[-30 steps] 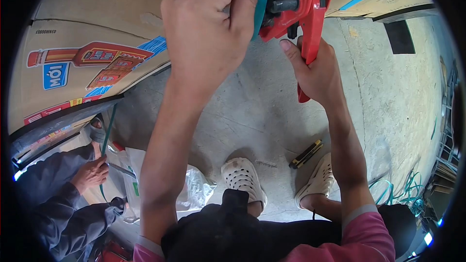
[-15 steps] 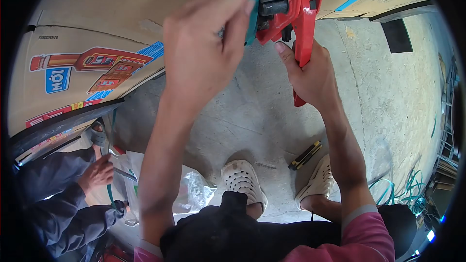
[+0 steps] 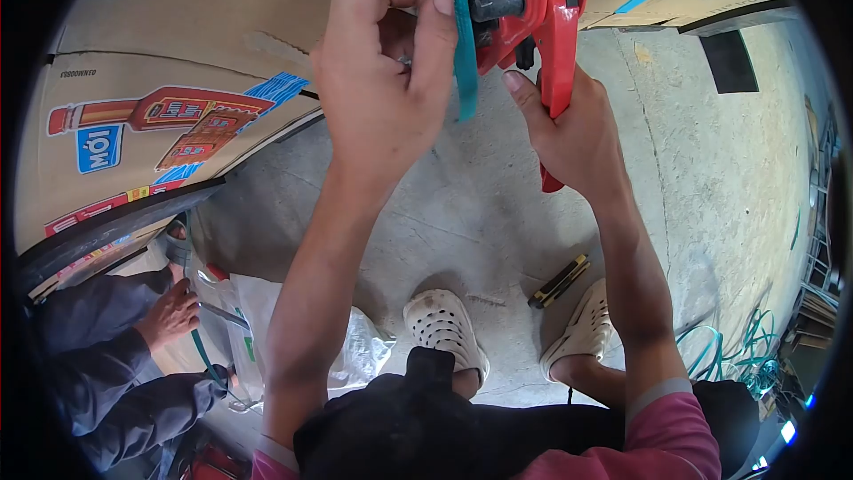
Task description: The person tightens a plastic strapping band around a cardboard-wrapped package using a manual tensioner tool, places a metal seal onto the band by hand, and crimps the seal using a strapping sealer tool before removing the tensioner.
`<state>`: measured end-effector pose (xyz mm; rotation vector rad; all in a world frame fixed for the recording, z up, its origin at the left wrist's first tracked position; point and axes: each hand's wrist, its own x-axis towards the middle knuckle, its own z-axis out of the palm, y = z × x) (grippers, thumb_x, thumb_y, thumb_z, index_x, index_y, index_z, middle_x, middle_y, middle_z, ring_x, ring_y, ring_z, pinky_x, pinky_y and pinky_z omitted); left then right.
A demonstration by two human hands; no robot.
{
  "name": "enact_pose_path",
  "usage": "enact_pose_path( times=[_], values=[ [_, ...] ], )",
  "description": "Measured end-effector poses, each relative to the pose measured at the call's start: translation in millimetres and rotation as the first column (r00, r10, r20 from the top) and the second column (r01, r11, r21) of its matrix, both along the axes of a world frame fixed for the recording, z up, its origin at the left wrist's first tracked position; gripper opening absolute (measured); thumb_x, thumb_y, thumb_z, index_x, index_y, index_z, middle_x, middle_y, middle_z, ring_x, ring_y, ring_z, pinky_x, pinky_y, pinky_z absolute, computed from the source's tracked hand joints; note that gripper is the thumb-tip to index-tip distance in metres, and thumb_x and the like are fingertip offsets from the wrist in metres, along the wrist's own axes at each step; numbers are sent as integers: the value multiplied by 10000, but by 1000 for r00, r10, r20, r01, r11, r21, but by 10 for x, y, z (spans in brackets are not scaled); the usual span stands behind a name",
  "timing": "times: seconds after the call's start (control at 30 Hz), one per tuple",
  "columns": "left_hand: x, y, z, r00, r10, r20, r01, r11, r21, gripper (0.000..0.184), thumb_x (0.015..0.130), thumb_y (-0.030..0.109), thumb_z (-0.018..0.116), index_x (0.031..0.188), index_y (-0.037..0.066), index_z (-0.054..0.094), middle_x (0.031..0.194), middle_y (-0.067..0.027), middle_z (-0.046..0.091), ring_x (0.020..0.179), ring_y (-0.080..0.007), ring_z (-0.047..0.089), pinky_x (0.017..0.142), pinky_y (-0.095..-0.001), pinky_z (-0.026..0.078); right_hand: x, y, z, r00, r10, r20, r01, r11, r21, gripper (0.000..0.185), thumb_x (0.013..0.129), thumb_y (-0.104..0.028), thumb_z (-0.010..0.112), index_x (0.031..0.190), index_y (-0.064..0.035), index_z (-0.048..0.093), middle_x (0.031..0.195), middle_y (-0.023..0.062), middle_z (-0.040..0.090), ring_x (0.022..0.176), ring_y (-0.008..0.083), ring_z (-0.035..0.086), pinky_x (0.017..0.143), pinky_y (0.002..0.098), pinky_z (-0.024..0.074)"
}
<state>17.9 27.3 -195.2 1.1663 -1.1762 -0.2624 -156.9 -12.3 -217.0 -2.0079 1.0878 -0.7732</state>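
At the top of the view is a red strapping tool [image 3: 533, 0] with black parts, close against the cardboard. My right hand [image 3: 573, 138] is wrapped round its red handle, thumb along the near side. A flat green strap [image 3: 464, 62] hangs beside the tool's left side, its lower end loose. My left hand [image 3: 386, 80] is closed at that strap, thumb against its edge and fingers curled behind. The tool's upper part is cut off by the view's edge.
Printed cardboard boxes [image 3: 178, 44] stand ahead and left. A yellow-and-black utility knife [image 3: 558, 282] lies on the concrete floor by my right shoe. At lower left is another person's hand [image 3: 171, 316] near a green strap. Tangled green strapping [image 3: 755, 360] lies at right.
My left hand has shifted slightly right and down, its fingers more curled. More of the strap's loose end hangs below the tool. My right hand stays on the handle.
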Motion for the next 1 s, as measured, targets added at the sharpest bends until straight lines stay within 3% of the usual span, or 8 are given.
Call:
enact_pose_path(
  times=[0.07, 0.3, 0.5, 0.57, 0.6, 0.7, 0.8, 1.0],
  values=[
    [9, 50, 72, 1000, -4, -2, 5, 990, 141, 219, 999, 75, 644, 1173, -22, 553, 890, -45, 681, 703, -43, 611, 599, -200, 521, -3, 1, 4, 1000, -2, -5, 2, 1000, 12, 360, 979, -300, 694, 855, 6, 549, 553, 78, 545, 484, 168, 530, 500, 344, 423],
    [-29, 42, 83, 998, -3, -56, 10, 992, 123, 220, 994, 77, 651, 1165, -25, 559, 890, -54, 677, 719, -57, 631, 603, -212, 544, -76, 91, 258, 995, 0, -101, 15, 988, 155, 373, 974, -332, 698, 848, -16, 546, 583, 53, 531, 507, 151, 516, 522, 328, 423],
    [-60, 77, 157, 999, 24, -32, -19, 989, 144, 223, 997, 74, 645, 1185, -15, 562, 906, -47, 675, 742, -56, 630, 617, -211, 541, -152, 181, 677, 999, 3, -53, 0, 998, 61, 477, 974, -327, 694, 1294, 8, 582, 624, -11, 526, 500, 93, 483, 507, 264, 405],
    [-112, 112, 307, 986, 45, -159, 3, 956, 293, 215, 983, 3, 623, 1194, -32, 594, 871, -52, 640, 702, -60, 592, 623, -215, 496, -132, 157, 1013, 1000, -22, -13, 26, 916, 401, 682, 998, -340, 655, 1533, -6, 396, 611, -27, 515, 488, 52, 464, 479, 217, 376],
    [-127, 120, 338, 978, 58, -200, 13, 941, 339, 219, 978, -21, 615, 1196, -38, 605, 860, -54, 628, 689, -61, 580, 625, -216, 481, -133, 139, 1033, 1000, -17, -14, 22, 917, 399, 682, 998, -340, 655, 1533, -6, 396, 611, -27, 515, 488, 52, 464, 479, 217, 376],
    [-107, 112, 321, 974, 107, 202, -155, 958, 242, 135, 985, -7, 608, 1114, -14, 568, 842, -45, 634, 687, -47, 585, 608, -210, 477, -146, 25, 1038, 995, 99, 1, -93, 926, 366, 692, 1026, -341, 609, 1557, 9, 334, 579, -24, 507, 473, 38, 456, 453, 208, 356],
    [-102, 118, 374, 995, 91, -34, -76, 944, 321, 160, 981, -2, 610, 1135, -20, 570, 811, -52, 635, 681, -57, 602, 595, -221, 487, -154, -17, 1078, 988, 143, 63, -156, 903, 400, 703, 1026, -346, 606, 1558, 17, 324, 578, -18, 513, 470, 43, 464, 453, 208, 360],
    [57, 30, -52, 998, 7, 64, -12, 997, 80, 218, 1004, 61, 632, 1201, -4, 567, 896, -31, 664, 756, -44, 612, 614, -198, 517, -155, -27, 1020, 982, 166, 86, -186, 912, 365, 688, 1027, -314, 596, 1567, 6, 314, 580, -18, 516, 476, 51, 472, 464, 212, 365]
  ],
)
